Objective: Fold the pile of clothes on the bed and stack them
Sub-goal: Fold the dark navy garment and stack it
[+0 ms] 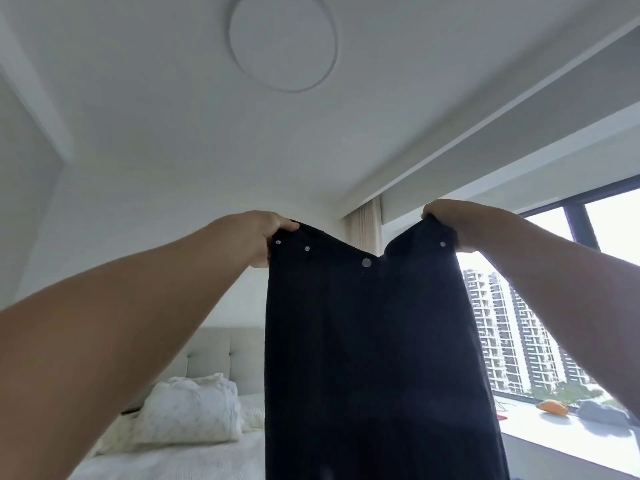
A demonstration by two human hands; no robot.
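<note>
**Black jeans held up by the waistband**

Both arms were stretched out and raised, and between them hung a pair of black jeans [374,341], front side toward the person, with the metal waist button and small rivets catching the light. The left hand [266,237] had its fingers curled round the left corner of the waistband, thumb lying along the top edge. The right hand [450,223] pinched the other corner in much the same way, its fingers folded over the cloth. The waistband sagged in a shallow dip between the two grips, and the legs dropped straight down and out of sight at the bottom, so I could not see where the hems ended.

Behind and below the jeans lay the bed [194,459] with its white cover, and a grey tufted headboard [221,351] stood against the wall. A white patterned pillow [188,410] was propped near the headboard, to the left of the hanging jeans.

To the right, a dark-framed window [575,223] looked out on tall apartment blocks [509,337]. On the wide white sill [554,431] sat an orange object [552,407] and, just beside it, a grey one [602,412]; I could not tell what either was. A cream curtain [363,223] hung in the corner, and a round flat light fitting [283,41] sat on the ceiling overhead.
</note>
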